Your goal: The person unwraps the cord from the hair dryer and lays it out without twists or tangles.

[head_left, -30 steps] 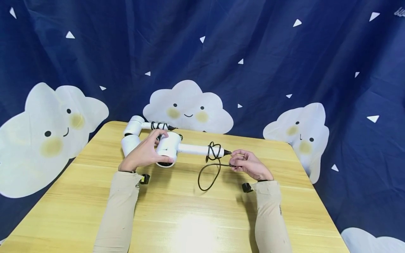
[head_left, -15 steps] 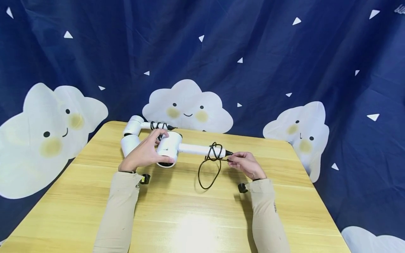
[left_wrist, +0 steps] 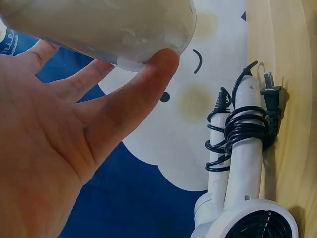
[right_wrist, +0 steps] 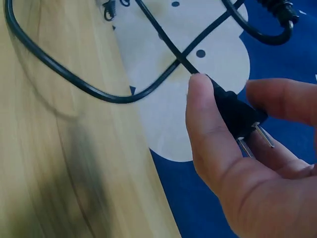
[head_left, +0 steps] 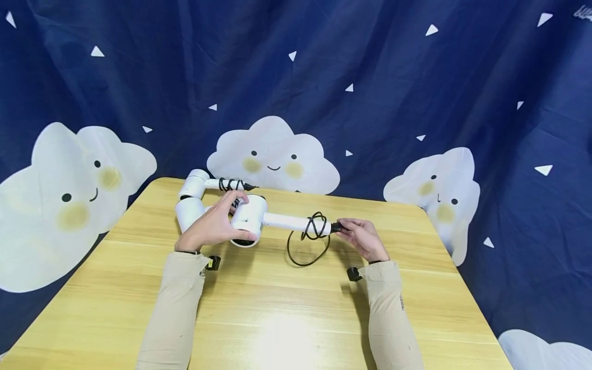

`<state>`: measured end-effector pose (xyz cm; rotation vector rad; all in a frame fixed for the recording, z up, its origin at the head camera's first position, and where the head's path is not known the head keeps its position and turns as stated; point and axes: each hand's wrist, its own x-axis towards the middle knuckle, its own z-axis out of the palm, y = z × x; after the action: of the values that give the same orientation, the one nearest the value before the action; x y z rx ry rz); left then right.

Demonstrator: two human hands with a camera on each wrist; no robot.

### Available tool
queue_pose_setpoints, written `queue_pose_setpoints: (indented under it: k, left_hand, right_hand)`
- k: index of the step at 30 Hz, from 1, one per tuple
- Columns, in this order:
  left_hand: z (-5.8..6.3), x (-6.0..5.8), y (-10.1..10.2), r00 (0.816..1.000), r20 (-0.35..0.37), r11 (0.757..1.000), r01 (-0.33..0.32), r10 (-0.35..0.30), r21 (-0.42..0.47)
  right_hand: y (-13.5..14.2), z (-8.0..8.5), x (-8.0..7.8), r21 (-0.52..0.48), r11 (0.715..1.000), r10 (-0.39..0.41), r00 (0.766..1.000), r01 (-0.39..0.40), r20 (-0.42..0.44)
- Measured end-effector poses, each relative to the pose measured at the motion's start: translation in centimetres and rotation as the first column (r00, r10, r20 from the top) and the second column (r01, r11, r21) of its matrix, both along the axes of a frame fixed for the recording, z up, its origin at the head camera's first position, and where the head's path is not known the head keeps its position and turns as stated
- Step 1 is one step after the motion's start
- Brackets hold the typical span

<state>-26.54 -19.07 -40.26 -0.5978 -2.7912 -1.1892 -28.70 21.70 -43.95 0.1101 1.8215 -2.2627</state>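
My left hand (head_left: 214, 224) grips the barrel of a white hair dryer (head_left: 250, 216), thumb on the near side and fingers round the back. The dryer is held over the table with its handle pointing right. A black cord (head_left: 309, 265) loops loosely round the handle's end and hangs in a ring below it. In the right wrist view, my right hand (right_wrist: 267, 168) pinches the cord's black two-pin plug (right_wrist: 233, 111) between thumb and fingers, its metal prongs facing the palm. In the head view that hand is right beside the handle's end.
Two more white hair dryers lie at the back left of the wooden table (head_left: 277, 308): a far one (head_left: 194, 184) and a nearer one (head_left: 188, 211), partly hidden by my left hand. Their cords are wound round their handles. A blue curtain (head_left: 296, 77) with clouds hangs behind.
My right hand has moved slightly left to the handle's end with the plug, and the hanging cord loop has risen and changed shape. The left hand keeps its hold on the dryer, almost still.
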Motion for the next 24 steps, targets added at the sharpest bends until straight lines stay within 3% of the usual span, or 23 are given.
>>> queue_pose_setpoints:
  k: [12, 24]
  left_hand:
    - [-0.3, 0.0, 0.1, 1.0, 0.012, 1.0, -0.002, 0.002, -0.014]
    - [-0.5, -0.1, 0.1, 1.0, 0.031, 1.0, -0.006, 0.007, -0.023]
  right_hand:
    - [-0.2, 0.8, -0.1, -0.164, 0.982, -0.115, 0.989, 0.099, -0.093]
    - [-0.2, 2.3, 0.6, -0.253, 0.947, -0.244, 0.954, 0.196, -0.176]
